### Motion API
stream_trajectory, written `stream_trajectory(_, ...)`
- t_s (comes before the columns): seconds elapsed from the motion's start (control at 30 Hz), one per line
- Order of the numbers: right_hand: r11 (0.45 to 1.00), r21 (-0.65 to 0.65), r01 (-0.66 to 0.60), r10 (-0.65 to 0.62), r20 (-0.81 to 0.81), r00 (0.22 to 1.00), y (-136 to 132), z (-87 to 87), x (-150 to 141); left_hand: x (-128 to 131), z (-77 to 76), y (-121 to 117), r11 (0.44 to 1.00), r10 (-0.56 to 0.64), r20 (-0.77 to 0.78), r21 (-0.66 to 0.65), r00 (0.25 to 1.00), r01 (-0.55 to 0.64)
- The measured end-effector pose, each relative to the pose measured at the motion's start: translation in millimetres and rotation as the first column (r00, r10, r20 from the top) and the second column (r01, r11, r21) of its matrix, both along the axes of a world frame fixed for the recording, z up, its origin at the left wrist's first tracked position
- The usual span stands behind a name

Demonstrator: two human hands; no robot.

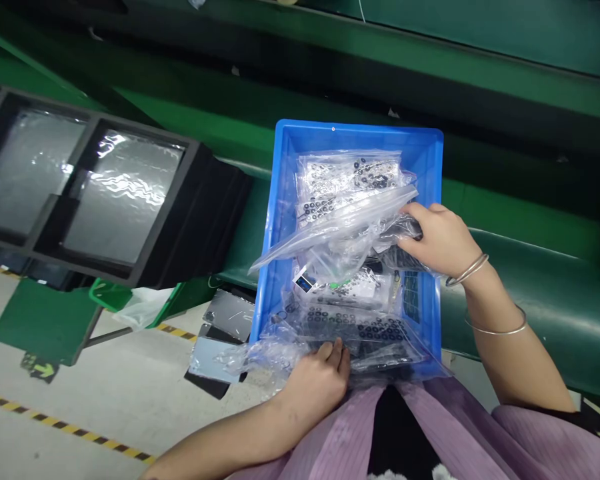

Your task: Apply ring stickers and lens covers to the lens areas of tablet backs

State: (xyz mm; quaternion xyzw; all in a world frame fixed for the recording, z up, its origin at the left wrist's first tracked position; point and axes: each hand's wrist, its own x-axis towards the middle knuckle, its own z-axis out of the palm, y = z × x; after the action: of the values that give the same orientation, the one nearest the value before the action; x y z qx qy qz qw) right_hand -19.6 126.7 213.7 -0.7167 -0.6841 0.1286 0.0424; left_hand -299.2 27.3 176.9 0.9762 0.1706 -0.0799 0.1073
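Observation:
A blue plastic bin (271, 243) holds several clear plastic bags. Between the thumb and fingers of my right hand (443, 239) is a clear zip bag (350, 217) with something dark inside, lifted above the others at the bin's right side. My left hand (323, 373) has its fingers curled onto a clear bag of small black rings (375, 327) at the near end; its fingertips are partly hidden. Farther back lies a bag of small black rings and pale sheets (365, 172). A small white-edged label (305, 281) with a dark blue centre sits near the middle.
Black trays (125, 193) with film-covered panels are stacked at the left. Below them are a green crate (110, 293) and flat panels (230, 315). A green rail (535, 283) runs behind the bin. Yellow-black tape (65, 428) marks the floor.

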Motion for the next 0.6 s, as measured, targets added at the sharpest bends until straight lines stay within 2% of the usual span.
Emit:
stream_trajectory(0.37,1.000,-0.006,0.001,-0.001,-0.008,1.000,3.8,0.3,-1.0,3.8,2.7,5.5,0.997,-0.050,-0.051,-0.063,0.997,0.047)
stream_trajectory(0.5,1.000,-0.009,0.010,-0.010,0.000,1.000,4.0,0.7,-2.3,12.5,12.1,16.8,0.992,-0.080,-0.070,-0.106,0.994,0.073)
stream_trajectory(0.6,1.000,-0.009,0.010,-0.010,-0.011,1.000,4.1,0.2,-1.8,21.9,18.8,35.0,0.990,-0.079,-0.082,-0.120,0.993,0.068)
